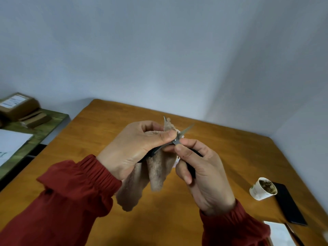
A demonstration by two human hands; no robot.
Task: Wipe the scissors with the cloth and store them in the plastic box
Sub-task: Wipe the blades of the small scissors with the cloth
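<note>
Above the wooden table (221, 150) I hold black-handled scissors (186, 130) with their blades spread apart. My right hand (202, 173) grips one black handle. My left hand (134, 148) holds a beige fuzzy cloth (156, 173) and pinches it round one blade near the pivot. The cloth hangs down below both hands. A small white patch (175, 161), perhaps the plastic box, peeks out behind my hands; most of it is hidden.
A paper cup (262, 189) with dark residue lies tipped at the right, next to a black phone (287, 205). A white item (282, 235) lies at the lower right corner. A green side table (42, 125) at the left bears cardboard boxes (17, 105) and white paper (10, 144).
</note>
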